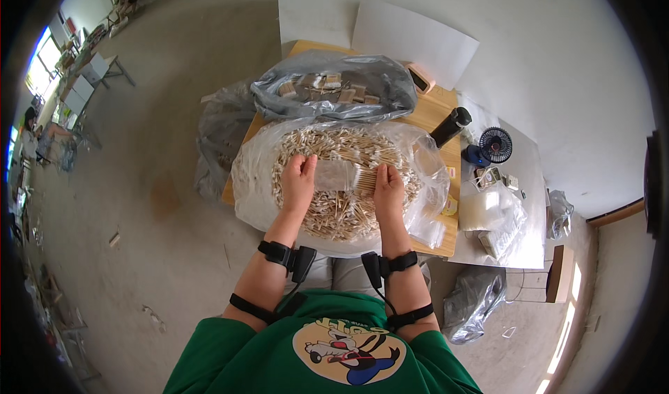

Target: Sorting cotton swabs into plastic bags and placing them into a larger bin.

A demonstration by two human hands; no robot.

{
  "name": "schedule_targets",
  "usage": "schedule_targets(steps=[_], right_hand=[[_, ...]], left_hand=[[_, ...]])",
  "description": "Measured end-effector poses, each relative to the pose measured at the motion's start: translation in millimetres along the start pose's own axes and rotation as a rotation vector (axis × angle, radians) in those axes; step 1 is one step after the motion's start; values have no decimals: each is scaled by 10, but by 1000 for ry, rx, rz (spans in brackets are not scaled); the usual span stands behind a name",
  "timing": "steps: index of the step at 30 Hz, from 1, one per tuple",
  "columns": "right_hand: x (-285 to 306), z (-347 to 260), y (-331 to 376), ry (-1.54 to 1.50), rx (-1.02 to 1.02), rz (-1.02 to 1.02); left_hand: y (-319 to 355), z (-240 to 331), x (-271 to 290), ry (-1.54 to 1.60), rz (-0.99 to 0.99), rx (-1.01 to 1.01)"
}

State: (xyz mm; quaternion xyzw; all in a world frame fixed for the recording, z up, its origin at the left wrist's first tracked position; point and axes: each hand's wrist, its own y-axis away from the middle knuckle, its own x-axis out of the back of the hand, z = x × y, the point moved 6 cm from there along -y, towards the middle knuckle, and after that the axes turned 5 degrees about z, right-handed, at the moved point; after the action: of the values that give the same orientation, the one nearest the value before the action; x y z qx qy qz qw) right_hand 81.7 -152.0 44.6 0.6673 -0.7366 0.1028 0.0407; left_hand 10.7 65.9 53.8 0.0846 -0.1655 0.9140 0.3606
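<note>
Above a large heap of loose wooden-stick cotton swabs (313, 216), I have both hands raised close together. My left hand (298, 183) pinches the left end of a small clear plastic bag (333, 176). Closed around a bundle of cotton swabs (366, 180) is my right hand (389, 190); the white tips point left and meet the bag's right end. Whether the tips are inside the bag's mouth I cannot tell. The heap lies in a big open clear plastic sack (252, 197) on the wooden table (426, 118).
Beyond the heap sits a grey plastic bag (401, 91) holding several small packs. To the right are a black bottle (451, 127), a small fan (495, 145) and stacked clear bags (481, 211) on a side table. A pink-framed device (420, 79) stands at the back. Other people are far left.
</note>
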Motion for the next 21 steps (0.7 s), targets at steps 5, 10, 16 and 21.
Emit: schedule_targets(steps=[5, 10, 16, 21], right_hand=[[-33, -66, -105, 119, 28, -15], [-177, -179, -133, 261, 102, -98], [-256, -219, -235, 248, 215, -69], [-307, -236, -278, 356, 276, -133]], left_hand=[[-157, -76, 215, -26, 85, 32], [-166, -48, 341, -50, 104, 25], [-119, -46, 431, 1, 138, 18], [-105, -19, 458, 26, 139, 17]])
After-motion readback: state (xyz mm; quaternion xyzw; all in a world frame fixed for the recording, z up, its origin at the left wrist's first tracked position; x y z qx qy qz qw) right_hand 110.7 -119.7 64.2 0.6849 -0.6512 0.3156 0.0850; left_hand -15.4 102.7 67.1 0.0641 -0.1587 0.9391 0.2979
